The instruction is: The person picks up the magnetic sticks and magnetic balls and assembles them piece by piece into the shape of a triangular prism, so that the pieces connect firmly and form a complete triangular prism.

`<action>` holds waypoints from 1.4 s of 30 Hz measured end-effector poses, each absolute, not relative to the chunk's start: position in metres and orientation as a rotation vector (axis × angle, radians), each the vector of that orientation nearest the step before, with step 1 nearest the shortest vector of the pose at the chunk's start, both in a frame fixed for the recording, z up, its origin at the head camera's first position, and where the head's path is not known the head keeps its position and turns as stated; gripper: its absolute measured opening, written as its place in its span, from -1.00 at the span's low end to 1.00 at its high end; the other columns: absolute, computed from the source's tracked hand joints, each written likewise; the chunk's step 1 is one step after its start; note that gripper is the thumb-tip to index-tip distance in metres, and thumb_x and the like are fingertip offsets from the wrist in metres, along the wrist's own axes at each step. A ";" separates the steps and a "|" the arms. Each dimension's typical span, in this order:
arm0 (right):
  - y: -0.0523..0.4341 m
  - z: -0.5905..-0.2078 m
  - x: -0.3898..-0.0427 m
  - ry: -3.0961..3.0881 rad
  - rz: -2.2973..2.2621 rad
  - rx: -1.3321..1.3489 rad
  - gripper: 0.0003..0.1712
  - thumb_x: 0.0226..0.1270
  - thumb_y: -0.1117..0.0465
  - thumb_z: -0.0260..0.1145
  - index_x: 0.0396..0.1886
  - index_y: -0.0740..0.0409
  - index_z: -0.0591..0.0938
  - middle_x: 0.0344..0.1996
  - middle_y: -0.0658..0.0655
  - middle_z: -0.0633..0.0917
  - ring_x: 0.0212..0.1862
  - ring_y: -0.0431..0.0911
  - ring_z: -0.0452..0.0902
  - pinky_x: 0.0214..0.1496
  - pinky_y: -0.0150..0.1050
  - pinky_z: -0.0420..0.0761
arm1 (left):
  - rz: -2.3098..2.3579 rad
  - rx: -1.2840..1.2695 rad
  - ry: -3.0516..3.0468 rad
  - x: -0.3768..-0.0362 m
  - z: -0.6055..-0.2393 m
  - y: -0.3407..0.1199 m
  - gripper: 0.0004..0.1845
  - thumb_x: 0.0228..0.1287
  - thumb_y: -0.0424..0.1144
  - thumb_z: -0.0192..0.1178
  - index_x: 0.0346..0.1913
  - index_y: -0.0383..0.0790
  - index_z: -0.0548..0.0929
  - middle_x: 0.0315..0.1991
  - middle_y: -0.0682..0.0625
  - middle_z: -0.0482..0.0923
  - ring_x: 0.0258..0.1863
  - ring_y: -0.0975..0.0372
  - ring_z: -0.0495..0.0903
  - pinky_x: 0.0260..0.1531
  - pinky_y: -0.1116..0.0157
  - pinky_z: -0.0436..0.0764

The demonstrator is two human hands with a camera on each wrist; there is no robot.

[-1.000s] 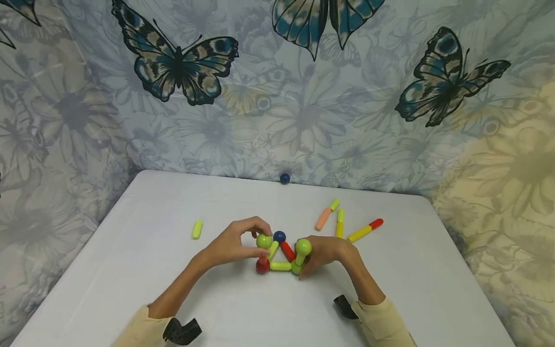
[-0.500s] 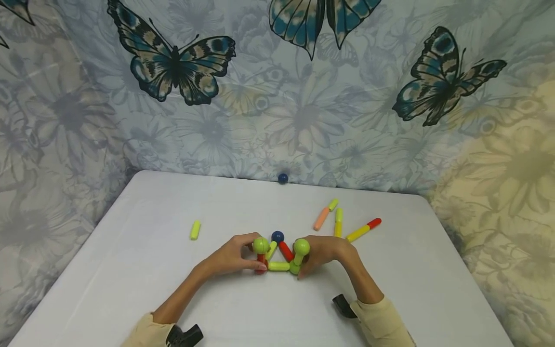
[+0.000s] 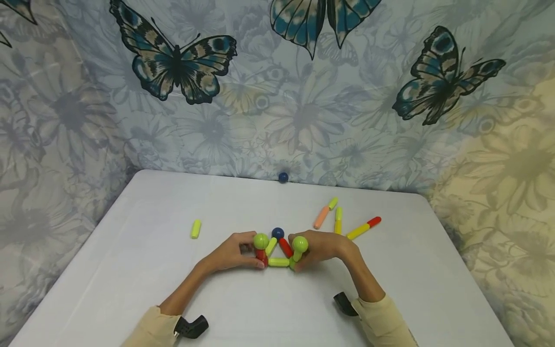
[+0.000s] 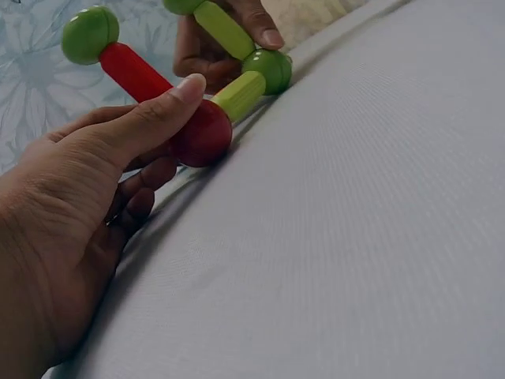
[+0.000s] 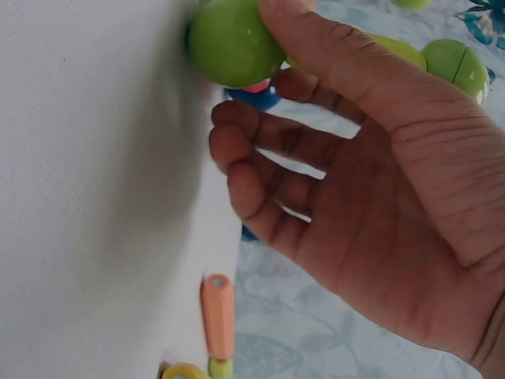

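Note:
A frame of magnetic sticks and balls lies mid-table. My left hand [image 3: 230,251] holds its red ball [image 4: 203,134] between thumb and fingers, the thumb crossing the foot of a red stick [image 4: 132,71]. That stick stands up, with a green ball [image 3: 261,241] on top. My right hand [image 3: 323,245] pinches the green corner ball [image 4: 268,71], from which a lime stick [image 4: 225,30] rises to another green ball [image 3: 300,244]. A lime stick [image 3: 279,262] joins the two front corners. Behind, a blue ball [image 3: 277,233] meets a lime stick [image 3: 270,246] and a red stick [image 3: 285,247].
One loose lime stick [image 3: 196,229] lies to the left. Right of the frame are an orange stick [image 3: 321,217] tipped with lime, a yellow-and-lime pair [image 3: 338,220] and a yellow-and-red pair [image 3: 363,228]. A loose blue ball [image 3: 283,178] sits at the table's far edge.
My left hand has slid down from the upper green ball to the red ball at the stick's foot. The frame has shifted slightly away from me, the right hand moving with it.

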State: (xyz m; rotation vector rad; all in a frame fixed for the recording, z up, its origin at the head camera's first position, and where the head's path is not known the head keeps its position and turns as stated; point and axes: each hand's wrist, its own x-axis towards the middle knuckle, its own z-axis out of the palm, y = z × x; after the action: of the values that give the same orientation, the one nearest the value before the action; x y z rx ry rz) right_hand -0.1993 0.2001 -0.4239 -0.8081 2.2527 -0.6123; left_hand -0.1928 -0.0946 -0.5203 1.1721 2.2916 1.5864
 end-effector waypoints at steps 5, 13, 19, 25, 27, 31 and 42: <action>0.202 -0.427 -0.201 2.259 -0.640 -0.841 -0.67 0.26 0.16 0.58 -0.13 0.01 0.58 -0.34 -0.12 0.52 -0.22 -0.23 0.46 -0.05 -0.35 0.53 | 1.584 1.156 2.319 -0.192 -0.522 -0.093 -0.60 0.14 -0.23 0.59 0.03 -0.07 0.72 -0.24 0.05 0.63 -0.27 0.19 0.54 -0.18 0.38 0.59; 0.204 -0.427 -0.202 2.274 -0.630 -0.820 -0.67 0.25 0.15 0.59 -0.10 0.04 0.62 -0.31 -0.10 0.58 -0.22 -0.23 0.47 -0.05 -0.35 0.53 | 1.575 1.158 2.321 -0.191 -0.522 -0.094 -0.61 0.14 -0.21 0.59 0.02 -0.08 0.72 -0.24 0.04 0.64 -0.26 0.17 0.55 -0.17 0.38 0.59; 0.213 -0.420 -0.203 2.282 -0.590 -0.830 -0.66 0.28 0.13 0.57 -0.11 0.00 0.56 -0.35 -0.09 0.54 -0.23 -0.23 0.47 -0.12 -0.37 0.51 | 1.576 1.167 2.315 -0.191 -0.522 -0.093 -0.63 0.15 -0.21 0.58 0.00 -0.07 0.71 -0.24 0.04 0.63 -0.26 0.17 0.55 -0.18 0.37 0.60; 0.262 -0.395 -0.210 2.488 -0.661 -0.744 -0.71 0.44 0.21 0.41 0.04 0.17 0.57 -0.15 0.10 0.68 -0.08 -0.10 0.56 -0.03 -0.25 0.61 | 1.579 1.167 2.304 -0.192 -0.521 -0.092 -0.64 0.15 -0.22 0.58 -0.01 -0.03 0.70 -0.23 0.07 0.64 -0.25 0.20 0.56 -0.16 0.38 0.60; 0.283 -0.388 -0.210 2.611 -0.662 -0.692 -0.72 0.48 0.27 0.35 0.08 0.24 0.56 -0.10 0.18 0.69 -0.05 -0.04 0.58 -0.02 -0.16 0.63 | 1.572 1.171 2.314 -0.192 -0.521 -0.092 -0.64 0.15 -0.22 0.58 -0.02 -0.02 0.70 -0.23 0.07 0.63 -0.24 0.20 0.56 -0.15 0.38 0.60; 0.319 -0.387 -0.212 2.811 -0.582 -0.547 -0.72 0.48 0.39 0.29 0.12 0.35 0.54 -0.06 0.35 0.65 -0.06 0.12 0.62 -0.04 0.00 0.65 | 1.568 1.164 2.327 -0.192 -0.520 -0.093 -0.65 0.15 -0.21 0.58 -0.03 -0.03 0.69 -0.24 0.06 0.64 -0.24 0.20 0.58 -0.16 0.38 0.62; 0.380 -0.425 -0.219 2.835 -0.423 -0.259 -0.64 0.38 0.42 0.31 0.15 0.29 0.65 0.07 0.48 0.57 0.06 0.36 0.54 0.13 0.26 0.60 | 1.547 1.131 2.338 -0.189 -0.520 -0.093 -0.63 0.16 -0.16 0.58 0.00 -0.03 0.70 -0.22 0.08 0.66 -0.21 0.23 0.60 -0.12 0.38 0.62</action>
State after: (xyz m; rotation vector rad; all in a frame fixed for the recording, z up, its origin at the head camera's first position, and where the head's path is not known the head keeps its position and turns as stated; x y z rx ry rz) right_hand -0.2185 0.3800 -0.4251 -0.2586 2.8350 -0.4227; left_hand -0.1894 -0.0933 -0.5199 1.1314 2.3380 1.5472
